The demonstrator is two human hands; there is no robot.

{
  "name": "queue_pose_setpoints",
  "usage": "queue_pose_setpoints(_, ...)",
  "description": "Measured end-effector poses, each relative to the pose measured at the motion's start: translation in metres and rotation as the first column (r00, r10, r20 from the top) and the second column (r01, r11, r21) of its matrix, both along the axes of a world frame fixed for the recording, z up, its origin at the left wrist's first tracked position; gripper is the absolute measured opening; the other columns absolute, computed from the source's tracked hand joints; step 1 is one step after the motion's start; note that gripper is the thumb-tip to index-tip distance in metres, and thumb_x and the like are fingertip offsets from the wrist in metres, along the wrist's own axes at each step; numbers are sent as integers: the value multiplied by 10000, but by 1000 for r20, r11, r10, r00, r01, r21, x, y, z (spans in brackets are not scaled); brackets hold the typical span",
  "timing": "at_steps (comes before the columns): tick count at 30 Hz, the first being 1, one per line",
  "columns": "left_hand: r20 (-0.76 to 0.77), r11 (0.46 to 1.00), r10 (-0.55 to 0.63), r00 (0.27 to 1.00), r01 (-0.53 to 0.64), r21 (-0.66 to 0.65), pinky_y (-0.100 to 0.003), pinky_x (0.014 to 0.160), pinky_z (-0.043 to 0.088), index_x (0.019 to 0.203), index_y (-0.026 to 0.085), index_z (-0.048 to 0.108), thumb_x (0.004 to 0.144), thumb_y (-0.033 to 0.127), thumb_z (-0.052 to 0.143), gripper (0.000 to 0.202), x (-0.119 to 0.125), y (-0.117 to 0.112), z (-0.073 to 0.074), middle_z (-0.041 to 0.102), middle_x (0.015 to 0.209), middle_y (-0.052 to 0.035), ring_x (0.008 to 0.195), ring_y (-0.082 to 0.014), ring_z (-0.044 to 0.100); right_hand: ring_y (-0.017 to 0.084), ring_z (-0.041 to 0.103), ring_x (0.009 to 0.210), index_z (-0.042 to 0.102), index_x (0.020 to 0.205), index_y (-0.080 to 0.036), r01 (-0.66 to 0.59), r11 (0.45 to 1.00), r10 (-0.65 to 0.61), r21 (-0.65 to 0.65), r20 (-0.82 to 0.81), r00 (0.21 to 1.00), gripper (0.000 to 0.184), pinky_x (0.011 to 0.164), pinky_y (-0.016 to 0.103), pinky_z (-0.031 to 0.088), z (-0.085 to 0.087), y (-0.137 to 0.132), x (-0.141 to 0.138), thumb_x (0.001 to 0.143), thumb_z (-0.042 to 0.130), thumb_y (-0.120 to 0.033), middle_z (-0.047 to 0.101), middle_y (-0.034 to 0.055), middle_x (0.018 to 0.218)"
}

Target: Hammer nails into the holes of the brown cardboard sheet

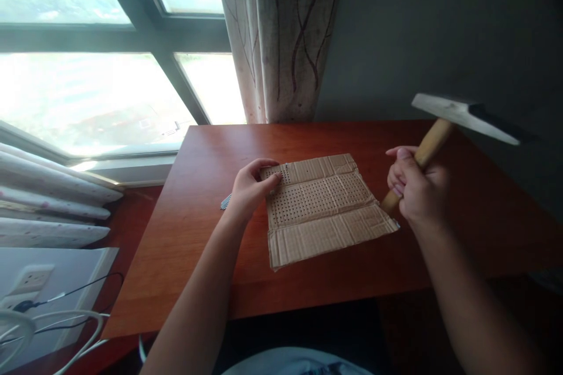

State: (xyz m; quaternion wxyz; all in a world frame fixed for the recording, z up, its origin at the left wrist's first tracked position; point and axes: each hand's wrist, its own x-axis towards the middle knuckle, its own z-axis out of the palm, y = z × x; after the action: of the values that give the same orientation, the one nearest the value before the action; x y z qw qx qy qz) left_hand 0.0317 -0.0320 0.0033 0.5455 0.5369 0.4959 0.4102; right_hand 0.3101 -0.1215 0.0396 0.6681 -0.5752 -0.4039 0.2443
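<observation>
Left hand (251, 186): partly covers cardboard (319, 198) | near: striped object (226, 202) | beyond: curtain (285, 35)

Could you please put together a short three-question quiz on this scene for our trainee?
1. Which hand grips the hammer?
2. True or false: the cardboard has rows of small holes in it.
3. What is the left hand touching? a) the curtain; b) the cardboard; c) the window

Key: 1. The right hand; 2. True; 3. b
</observation>
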Motion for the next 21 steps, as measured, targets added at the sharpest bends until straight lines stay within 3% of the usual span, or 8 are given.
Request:
queue_pose_setpoints(4, 9, 1000, -12, 1000, 12, -6, -260, 690, 479, 1006, 163, 740, 666, 344, 827, 395, -1, 1, -2, 705, 844, -32, 770, -171, 627, 84, 235, 372, 686, 912, -218, 58, 991, -57, 117, -11, 998, 197, 382, 268, 207, 2, 1, -6, 916, 616, -402, 282, -96, 470)
queue_pose_setpoints(7, 11, 1000, -18, 1000, 18, 11, -259, 710, 487, 1022, 161, 740, 675, 341, 826, 400, -2, 1, -2, 714, 886, -41, 797, -171, 632, 94, 223, 379, 688, 1048, -240, 85, 991, -85, 106, 1, 996, 232, 387, 271, 219, 1, 0, -6, 902, 609, -402, 271, -101, 476)
queue_pose_setpoints(11, 37, 999, -27, 999, 25, 45, -277, 783, 517, 1052, 169, 732, 682, 331, 823, 414, -3, 1, 0, 730, 1094, -83, 914, -194, 657, 100, 230, 374, 676, 1129, -264, 81, 992, -83, 99, 17, 996, 301, 390, 273, 231, -1, -2, -5, 889, 606, -431, 269, -104, 472)
queue_pose_setpoints(17, 29, 998, -17, 999, 16, 61, -281, 791, 522, 1103, 166, 723, 706, 343, 815, 444, -2, -2, 4, 731, 1121, -88, 921, -196, 662, 92, 250, 368, 694, 990, -226, 67, 985, -74, 159, 41, 996, 256, 390, 265, 231, -7, -1, -4, 898, 618, -453, 293, -98, 458)
queue_pose_setpoints(21, 67, 991, 61, 996, -68, 116, -295, 854, 524, 1123, 157, 711, 770, 394, 778, 430, -5, 0, 7, 737, 1100, -95, 989, -206, 669, 129, 464, 504, 711, 898, -208, 41, 978, -70, 206, 135, 988, 286, 484, 291, 416, -12, 0, 1, 904, 638, -484, 458, -40, 572)
